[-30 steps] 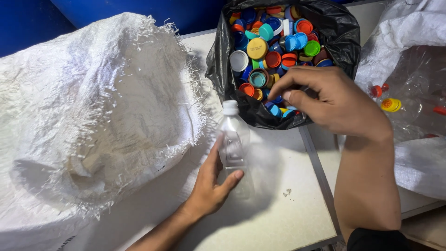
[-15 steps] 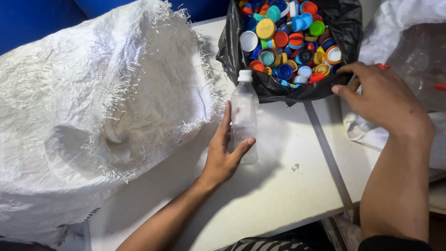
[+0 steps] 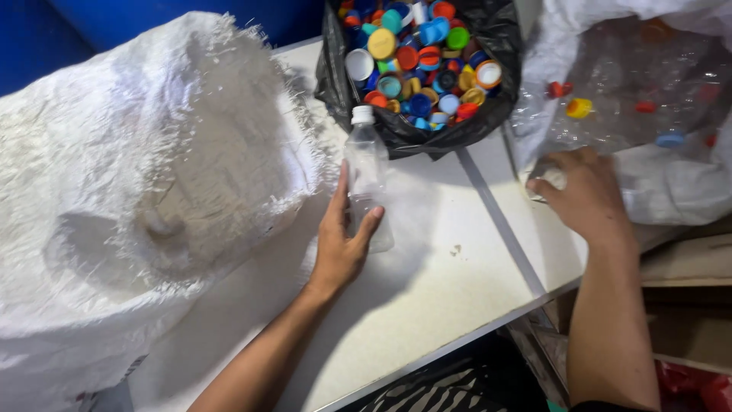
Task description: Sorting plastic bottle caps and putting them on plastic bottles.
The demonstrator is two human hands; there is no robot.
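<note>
The step in hand looks like a sorting round between bottles and caps: the left hand [image 3: 343, 244] steadies a clear plastic bottle [image 3: 368, 179] with a white cap, standing near the middle of the frame on the white table [image 3: 427, 290], while the right hand [image 3: 583, 194] reaches to the right edge — into a clear plastic bag of bottles [image 3: 648, 114]. The left fingers [image 3: 341, 200] are spread and loosely curled, thumb on one side and fingers on the other, so the bottle's lower part sits between them, touched rather than clamped. The right fingers are bent over something pale at the bag's mouth; what it is I cannot tell. A black bag of coloured caps [image 3: 419, 53] sits just above the bottle, and a white woven sack [image 3: 137, 168] fills the left — the next move likely calls for a firmer grip.
</note>
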